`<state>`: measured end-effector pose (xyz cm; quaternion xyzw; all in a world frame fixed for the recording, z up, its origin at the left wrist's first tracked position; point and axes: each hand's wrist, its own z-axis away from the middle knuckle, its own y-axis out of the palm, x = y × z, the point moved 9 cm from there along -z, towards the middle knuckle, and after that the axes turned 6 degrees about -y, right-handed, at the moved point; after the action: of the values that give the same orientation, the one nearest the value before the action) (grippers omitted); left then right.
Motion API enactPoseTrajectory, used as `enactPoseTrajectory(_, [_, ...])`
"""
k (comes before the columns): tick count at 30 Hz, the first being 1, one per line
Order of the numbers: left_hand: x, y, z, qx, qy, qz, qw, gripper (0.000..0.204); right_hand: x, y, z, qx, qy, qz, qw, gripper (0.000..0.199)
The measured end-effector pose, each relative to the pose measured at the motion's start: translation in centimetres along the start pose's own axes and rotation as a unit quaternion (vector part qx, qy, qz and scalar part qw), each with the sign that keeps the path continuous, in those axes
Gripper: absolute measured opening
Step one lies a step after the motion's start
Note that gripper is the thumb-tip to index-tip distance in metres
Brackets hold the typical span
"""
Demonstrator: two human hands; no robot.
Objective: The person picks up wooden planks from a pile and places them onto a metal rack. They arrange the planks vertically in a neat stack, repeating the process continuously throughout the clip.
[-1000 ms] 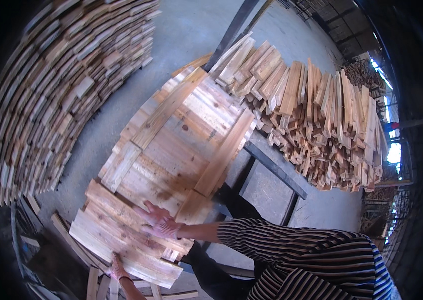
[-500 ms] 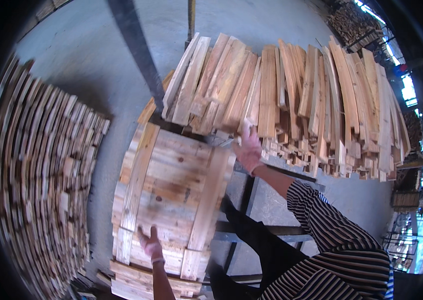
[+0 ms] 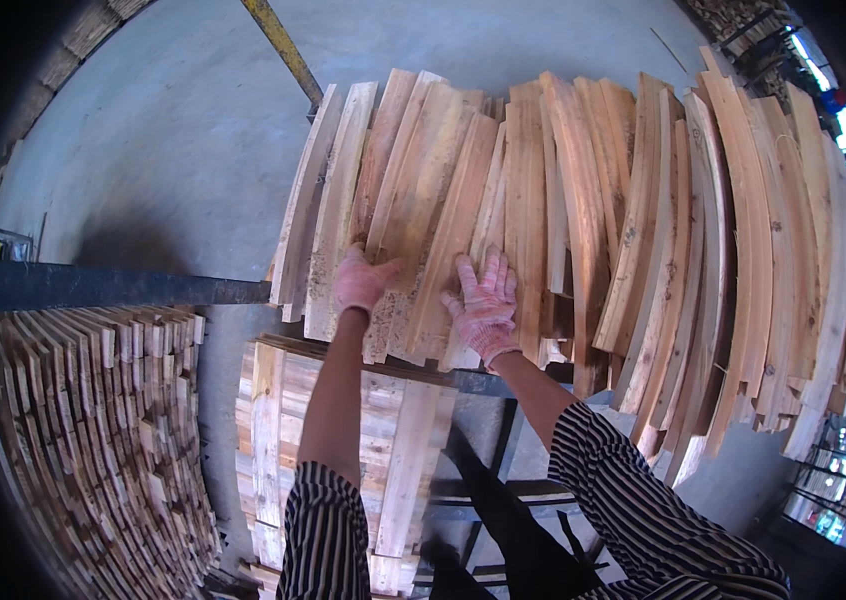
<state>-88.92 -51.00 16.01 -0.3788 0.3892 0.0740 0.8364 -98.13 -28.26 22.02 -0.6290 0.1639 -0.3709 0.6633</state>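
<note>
stacked slats point(image 3: 93, 440): far left, below the dark beam point(image 3: 103, 285)
left hand point(image 3: 361, 280): gloved, grip curled onto the near end of a plank point(image 3: 408, 210)
right hand point(image 3: 486, 305): gloved, fingers spread flat on the next planks
plank pile point(image 3: 693, 250): fans right, well above the floor point(image 3: 163, 130)

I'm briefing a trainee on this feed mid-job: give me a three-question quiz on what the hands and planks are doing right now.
1. True or false: both gloved hands rest on the loose pile of planks.
2. Which hand lies flat with fingers spread? A) left hand B) right hand
3. What sits below the hands, under the dark metal bar?

Key:
1. True.
2. B; the left hand curls around a plank's end.
3. An assembled slatted wooden panel, with a neat stack of planks to its left.
</note>
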Motion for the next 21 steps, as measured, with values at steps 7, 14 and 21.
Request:
enactPoseTrajectory(7, [-9.7, 2.7, 13.8, -0.023, -0.026, -0.055, 0.998, 0.054, -1.4, -3.3, 1.0, -0.064, 0.131, -0.481, 0.864, 0.093])
enactPoseTrajectory(14, [-9.3, 6.0, 18.4, 0.272, 0.069, -0.049, 0.959, 0.052, -6.2, 3.0, 5.7, 0.122, 0.233, -0.720, 0.642, 0.078])
enactPoseTrajectory(21, [3.0, 0.8, -2.3, -0.100, -0.072, -0.126, 0.984, 0.070, -2.8, 4.3, 6.9, 0.164, 0.226, -0.719, 0.637, 0.054])
